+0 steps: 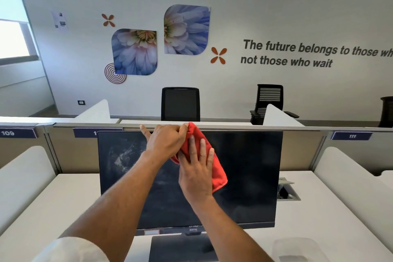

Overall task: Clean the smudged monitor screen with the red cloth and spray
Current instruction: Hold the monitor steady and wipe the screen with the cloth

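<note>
While our left hand (168, 140) pinches the top corner of the red cloth (214, 166) at the monitor's (244, 176) upper edge, our right hand (196, 174) lies flat with fingers spread, pressing the cloth onto the dark screen near its middle. White smudges (123, 155) show at upper left.

The scene is being viewed by one wide-angle head camera, aimed forward and slightly down from close above the worktop (70, 195); the monitor (244, 176) is being framed centrally, the far wall (255, 6) above
</note>
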Demonstrator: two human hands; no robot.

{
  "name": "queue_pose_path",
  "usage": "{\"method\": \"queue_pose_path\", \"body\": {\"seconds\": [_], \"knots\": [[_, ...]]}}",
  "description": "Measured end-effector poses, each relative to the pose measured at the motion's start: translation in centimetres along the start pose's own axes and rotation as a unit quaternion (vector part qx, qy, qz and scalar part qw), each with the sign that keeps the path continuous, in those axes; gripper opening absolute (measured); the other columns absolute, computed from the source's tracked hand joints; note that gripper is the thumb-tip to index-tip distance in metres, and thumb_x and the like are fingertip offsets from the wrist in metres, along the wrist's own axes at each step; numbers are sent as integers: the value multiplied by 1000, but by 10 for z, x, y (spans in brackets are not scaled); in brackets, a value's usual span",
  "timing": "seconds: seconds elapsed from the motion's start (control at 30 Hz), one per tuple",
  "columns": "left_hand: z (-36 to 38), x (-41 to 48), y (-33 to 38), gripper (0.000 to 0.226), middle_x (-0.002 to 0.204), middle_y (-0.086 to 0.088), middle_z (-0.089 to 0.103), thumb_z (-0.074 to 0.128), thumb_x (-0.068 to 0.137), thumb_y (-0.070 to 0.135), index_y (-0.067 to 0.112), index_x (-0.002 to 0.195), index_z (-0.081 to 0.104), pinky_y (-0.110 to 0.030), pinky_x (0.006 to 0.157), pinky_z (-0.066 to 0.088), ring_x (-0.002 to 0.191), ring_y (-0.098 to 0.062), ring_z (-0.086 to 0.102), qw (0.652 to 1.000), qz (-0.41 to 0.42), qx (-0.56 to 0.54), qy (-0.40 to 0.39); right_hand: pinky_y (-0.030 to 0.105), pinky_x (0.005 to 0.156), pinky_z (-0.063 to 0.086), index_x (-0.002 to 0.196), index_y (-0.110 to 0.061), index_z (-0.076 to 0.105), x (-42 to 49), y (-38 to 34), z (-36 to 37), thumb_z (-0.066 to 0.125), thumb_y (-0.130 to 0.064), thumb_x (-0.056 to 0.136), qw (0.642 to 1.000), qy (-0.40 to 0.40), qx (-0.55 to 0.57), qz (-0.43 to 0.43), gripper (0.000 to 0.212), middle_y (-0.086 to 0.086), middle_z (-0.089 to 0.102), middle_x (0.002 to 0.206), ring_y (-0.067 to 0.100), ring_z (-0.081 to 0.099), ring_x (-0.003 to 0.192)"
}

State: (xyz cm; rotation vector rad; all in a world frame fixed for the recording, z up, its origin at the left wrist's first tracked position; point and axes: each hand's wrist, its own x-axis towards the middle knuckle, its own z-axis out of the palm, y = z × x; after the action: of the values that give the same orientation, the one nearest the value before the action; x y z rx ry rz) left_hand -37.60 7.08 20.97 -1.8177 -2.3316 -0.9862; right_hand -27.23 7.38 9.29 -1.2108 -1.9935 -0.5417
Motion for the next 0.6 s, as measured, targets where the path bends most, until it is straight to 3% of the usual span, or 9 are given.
{"method": "queue_pose_path", "body": {"seconds": [0.07,0.17,0.27,0.4,0.6], "knots": [[-1,-1,1,72,68,10,64,15,90,69,27,68,69,-66,109,-12,107,-22,58,1000,6,4,-11,68,106,32,139,-26,51,5,13,-4,67,-24,83,996,0,4,88,59,16,31,157,47,32,140],[-4,-1,-1,76,69,12,53,13,90,71,25,80,72,-65,109,-11,111,-24,55,1000,3,16,-22,72,103,31,145,-19,46,18,34,-13,63,-19,86,966,4,36,258,61,24,26,157,53,30,139],[-5,-2,-2,73,73,9,53,14,91,71,26,81,70,-65,109,-12,114,-26,54,999,-1,3,-32,73,104,30,150,-17,37,28,49,-20,56,-18,92,945,14,58,321,61,25,19,159,52,23,141],[-6,-3,-1,68,88,3,66,17,92,69,30,90,72,-65,109,-13,120,-26,51,999,-2,-10,-37,70,107,30,149,-16,37,26,40,-22,58,-14,92,951,13,67,302,61,25,19,158,53,22,142],[-5,-3,-2,66,99,1,71,19,91,70,33,93,73,-66,108,-14,121,-25,51,999,-3,-16,-34,67,110,29,143,-21,44,-26,-1,0,68,-24,80,997,-30,18,66,68,20,27,158,50,28,141]]}}
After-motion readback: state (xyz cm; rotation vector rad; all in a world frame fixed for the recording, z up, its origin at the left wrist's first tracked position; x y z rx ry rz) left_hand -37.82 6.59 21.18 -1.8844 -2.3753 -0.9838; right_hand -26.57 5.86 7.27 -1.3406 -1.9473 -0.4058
